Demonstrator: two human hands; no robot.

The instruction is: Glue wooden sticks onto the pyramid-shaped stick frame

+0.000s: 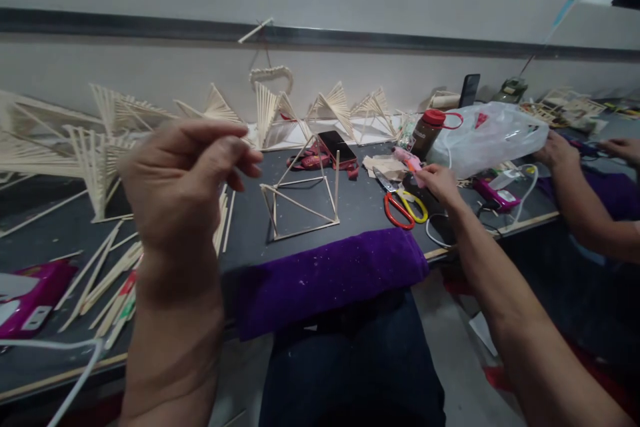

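Observation:
My left hand [185, 180] is raised above the table, thumb and fingers pinched together. Whatever it may hold is too small or hidden to make out. My right hand [440, 183] grips a pink glue gun [404, 157], which sits close to the table beside the water bottle [429, 130]. Between my hands stands an open frame of thin wooden sticks [307, 230], with one stick upright at its right corner. Scissors [399, 195] with red and yellow handles lie just below the glue gun.
A folded purple cloth [330, 273] lies along the front edge. Fanned stick models [330, 110] line the wall, near a phone [337, 148]. Loose sticks [107, 273] and a magenta device [45, 293] are at left. A plastic bag [490, 140] and another person's hands [557, 150] are at right.

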